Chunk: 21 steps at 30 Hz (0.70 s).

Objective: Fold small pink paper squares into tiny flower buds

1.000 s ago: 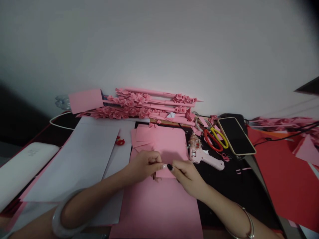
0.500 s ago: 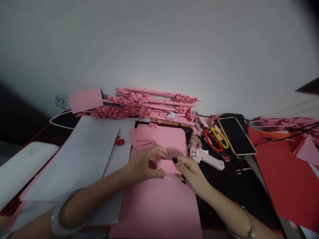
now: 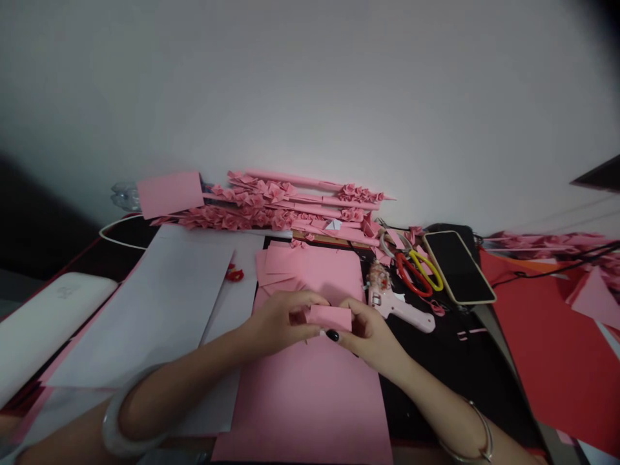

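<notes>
A small rectangular piece of pink paper [image 3: 331, 317] is held between both my hands, above a long pink sheet [image 3: 314, 400]. My left hand [image 3: 283, 323] pinches its left end, thumb below and fingers above. At the other end, my right hand [image 3: 371, 332] grips the paper, its dark-nailed thumb along the lower edge. Some fingertips are hidden behind the paper. Just beyond my left hand lie several smaller pink paper pieces [image 3: 281, 261]. Right of my right hand rests a pink glue gun [image 3: 402, 310].
Pink paper flowers on stems [image 3: 261, 200] lie along the wall. Scissors with red and yellow handles [image 3: 420, 271] and a phone [image 3: 459, 266] are at the right, beside red sheets [image 3: 552, 342]. White sheets [image 3: 145, 310] and a white device [image 3: 53, 329] occupy the left.
My right thumb has moved from the top edge of the pink paper piece to its lower edge. My left fingers have closed on the other end.
</notes>
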### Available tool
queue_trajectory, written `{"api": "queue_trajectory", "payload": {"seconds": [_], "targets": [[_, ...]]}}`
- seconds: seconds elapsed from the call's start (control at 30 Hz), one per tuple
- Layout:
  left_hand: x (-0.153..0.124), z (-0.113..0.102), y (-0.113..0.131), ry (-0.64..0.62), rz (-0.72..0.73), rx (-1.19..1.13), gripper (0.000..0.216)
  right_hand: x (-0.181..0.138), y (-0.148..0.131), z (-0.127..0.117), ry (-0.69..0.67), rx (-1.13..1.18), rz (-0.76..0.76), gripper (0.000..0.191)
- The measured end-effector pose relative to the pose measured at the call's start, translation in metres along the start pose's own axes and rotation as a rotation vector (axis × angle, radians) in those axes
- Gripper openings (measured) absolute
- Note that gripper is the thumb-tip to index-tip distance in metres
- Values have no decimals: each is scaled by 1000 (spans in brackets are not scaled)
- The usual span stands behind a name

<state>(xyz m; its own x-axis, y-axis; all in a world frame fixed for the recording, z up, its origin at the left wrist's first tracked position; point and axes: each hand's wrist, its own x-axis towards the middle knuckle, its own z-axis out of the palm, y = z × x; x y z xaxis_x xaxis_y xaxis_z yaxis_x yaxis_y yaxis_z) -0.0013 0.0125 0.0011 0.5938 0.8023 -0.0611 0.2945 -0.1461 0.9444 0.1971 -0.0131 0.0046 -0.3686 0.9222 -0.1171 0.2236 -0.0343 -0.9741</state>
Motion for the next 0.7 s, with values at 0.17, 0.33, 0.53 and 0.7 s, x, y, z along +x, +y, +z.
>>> {"api": "queue_trajectory", "payload": {"seconds": [0.17,0.33,0.53,0.7], "targets": [[1,0,0,-9,-54,-85,27,1,5,0,-13,51,50,24],[2,-2,0,20,-46,-103,27,1,7,0,-24,79,59,24],[1,-2,0,78,-51,7,39,3,7,0,-14,99,70,25],[2,-1,0,65,-61,-14,30,4,7,0,23,158,70,27]]}}
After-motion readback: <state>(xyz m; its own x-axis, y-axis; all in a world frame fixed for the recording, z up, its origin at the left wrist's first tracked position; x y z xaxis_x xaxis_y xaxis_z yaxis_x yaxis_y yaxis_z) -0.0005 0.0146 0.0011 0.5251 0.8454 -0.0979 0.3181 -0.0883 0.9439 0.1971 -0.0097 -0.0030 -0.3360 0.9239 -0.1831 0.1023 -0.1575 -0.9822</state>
